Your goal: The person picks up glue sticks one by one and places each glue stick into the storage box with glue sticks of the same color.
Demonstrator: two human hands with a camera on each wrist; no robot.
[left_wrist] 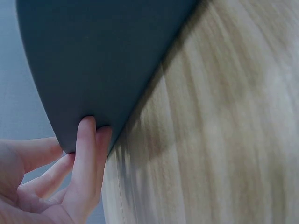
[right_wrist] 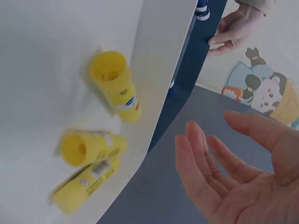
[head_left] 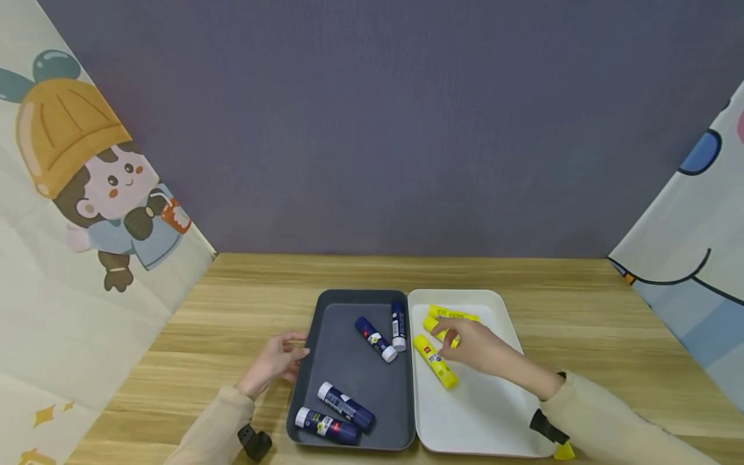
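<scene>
My left hand [head_left: 279, 360] is at the left side of a dark grey tray [head_left: 349, 294], its thumb at the rim and fingertips against the outer wall [left_wrist: 107, 70], pinching it. Several navy glue sticks with white caps lie in that tray: one pair, including a glue stick [head_left: 327, 426], near the front, another pair, including a glue stick [head_left: 376, 339], toward the back right. Over the white tray [head_left: 482, 420] hovers my right hand [head_left: 473, 345], fingers apart and nothing between them in the right wrist view. Three yellow glue sticks [head_left: 436, 361] lie beneath and beside it.
Both trays stand side by side on a wood-grain table [head_left: 250, 290]. A dark grey panel [head_left: 407, 129] rises behind the table. Cartoon-printed cloths hang at the left [head_left: 58, 336] and right [head_left: 697, 239].
</scene>
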